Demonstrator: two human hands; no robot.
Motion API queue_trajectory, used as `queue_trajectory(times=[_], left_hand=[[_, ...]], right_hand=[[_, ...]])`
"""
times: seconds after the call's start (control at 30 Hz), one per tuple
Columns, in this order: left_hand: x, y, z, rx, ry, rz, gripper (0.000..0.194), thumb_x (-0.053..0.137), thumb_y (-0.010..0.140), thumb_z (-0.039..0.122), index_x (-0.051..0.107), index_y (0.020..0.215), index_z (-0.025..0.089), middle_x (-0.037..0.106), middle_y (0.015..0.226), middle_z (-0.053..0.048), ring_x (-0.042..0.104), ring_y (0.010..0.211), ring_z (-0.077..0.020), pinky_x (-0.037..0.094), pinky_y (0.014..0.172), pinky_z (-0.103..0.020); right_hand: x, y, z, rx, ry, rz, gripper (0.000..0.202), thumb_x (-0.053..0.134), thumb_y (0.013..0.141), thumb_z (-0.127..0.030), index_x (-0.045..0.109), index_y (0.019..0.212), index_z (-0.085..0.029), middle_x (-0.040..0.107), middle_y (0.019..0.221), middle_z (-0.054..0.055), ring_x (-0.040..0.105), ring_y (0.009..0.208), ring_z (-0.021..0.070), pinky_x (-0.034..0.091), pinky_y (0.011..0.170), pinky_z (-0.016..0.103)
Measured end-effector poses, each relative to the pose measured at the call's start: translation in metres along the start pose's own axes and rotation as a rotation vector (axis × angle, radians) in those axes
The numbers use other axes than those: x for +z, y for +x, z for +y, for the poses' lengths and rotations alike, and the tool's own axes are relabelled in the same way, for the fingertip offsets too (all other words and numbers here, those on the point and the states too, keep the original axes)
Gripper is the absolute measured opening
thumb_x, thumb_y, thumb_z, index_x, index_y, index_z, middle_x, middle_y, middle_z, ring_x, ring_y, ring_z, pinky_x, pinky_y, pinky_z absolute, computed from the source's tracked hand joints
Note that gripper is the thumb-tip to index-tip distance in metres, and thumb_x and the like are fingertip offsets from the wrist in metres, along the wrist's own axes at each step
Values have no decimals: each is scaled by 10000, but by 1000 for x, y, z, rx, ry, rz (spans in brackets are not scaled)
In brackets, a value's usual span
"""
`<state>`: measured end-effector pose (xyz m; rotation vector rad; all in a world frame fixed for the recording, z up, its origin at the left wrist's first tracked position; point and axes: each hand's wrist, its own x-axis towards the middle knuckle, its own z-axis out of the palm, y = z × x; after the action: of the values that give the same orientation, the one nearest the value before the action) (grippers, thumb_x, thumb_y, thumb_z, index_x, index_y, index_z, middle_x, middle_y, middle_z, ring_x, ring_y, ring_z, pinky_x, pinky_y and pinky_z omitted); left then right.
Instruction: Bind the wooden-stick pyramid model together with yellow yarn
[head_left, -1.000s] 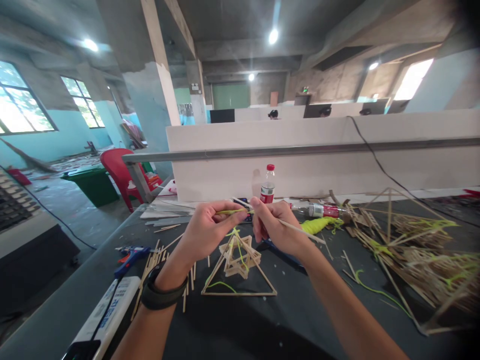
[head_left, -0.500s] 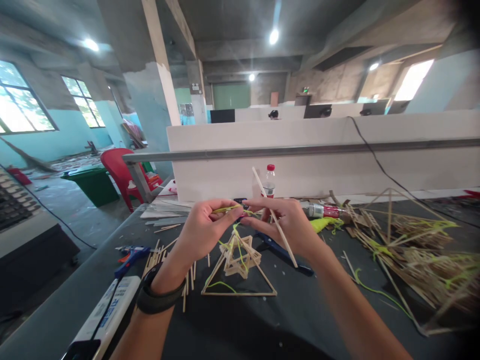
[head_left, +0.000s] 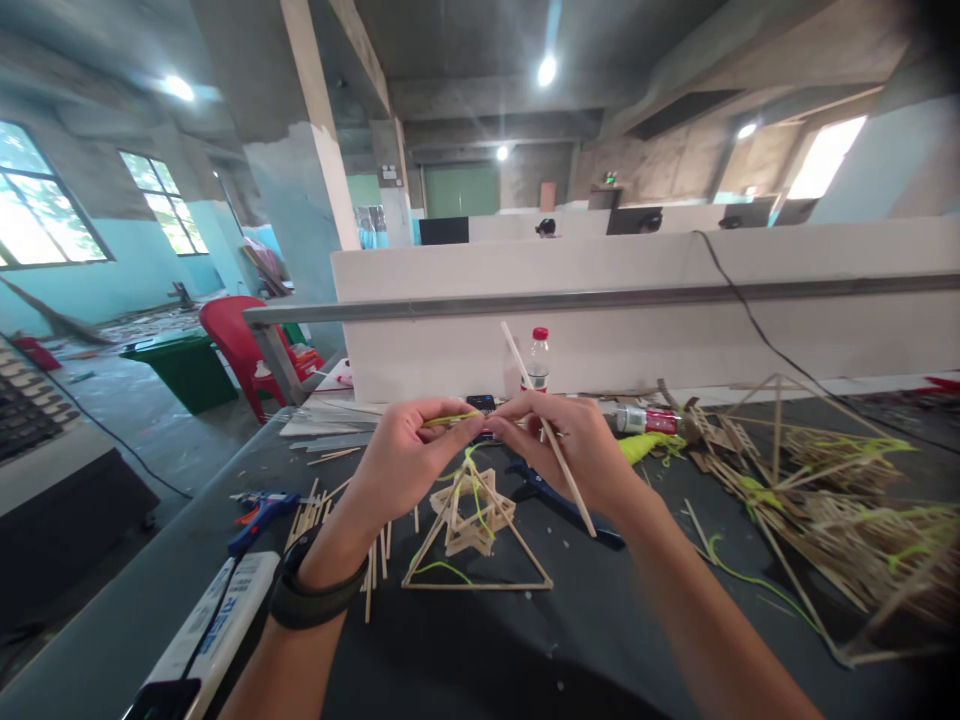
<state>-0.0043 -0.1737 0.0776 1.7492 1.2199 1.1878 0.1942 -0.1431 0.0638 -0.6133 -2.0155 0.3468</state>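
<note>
My left hand pinches a yellow-green yarn between thumb and forefinger. My right hand meets it fingertip to fingertip, pinching at the same spot; how the yarn runs between the fingers is hidden. A thin wooden stick is also held slantwise across my right hand. Just below both hands, a triangular frame of sticks stands on the dark table, yarn tied at its top. Inside it hangs a star-shaped stick piece.
To the left lie a blue glue gun, loose sticks and a white power strip. Dark-blue-handled pliers lie behind my right hand. A bottle stands by the white partition. Heaped sticks and another frame crowd the right.
My right fingertips have closed in against my left ones. The star-shaped piece has turned and swung slightly left. The stick in my right hand has shifted a little.
</note>
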Motion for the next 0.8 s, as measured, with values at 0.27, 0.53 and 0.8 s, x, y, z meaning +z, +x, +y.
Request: queue_trajectory(times=[0.27,0.53,0.8], left_hand=[[3,-3,1,19,0,-39,333,703,830,386,737,1061,148,672,655,-30,517,499,-101,334,401,-215],[5,-5,3,79,-56,-27,288,729,829,329,754,1078,186,766,872,-61,687,749,-167,540,618,-243],[11,-7,0,169,-7,7,218,720,838,338,790,994,201,774,835,-56,708,804,-193,572,710,-276]], right_hand=[[3,-1,-2,-25,-71,-54,215,508,975,-242,507,764,-200,405,606,-51,361,540,91,324,532,259],[15,0,-7,126,23,52,475,445,1017,-334,475,565,-192,454,476,-41,419,453,79,323,482,255],[32,-5,-12,352,284,156,697,421,1013,-497,456,385,-196,456,333,-17,457,348,75,383,467,249]])
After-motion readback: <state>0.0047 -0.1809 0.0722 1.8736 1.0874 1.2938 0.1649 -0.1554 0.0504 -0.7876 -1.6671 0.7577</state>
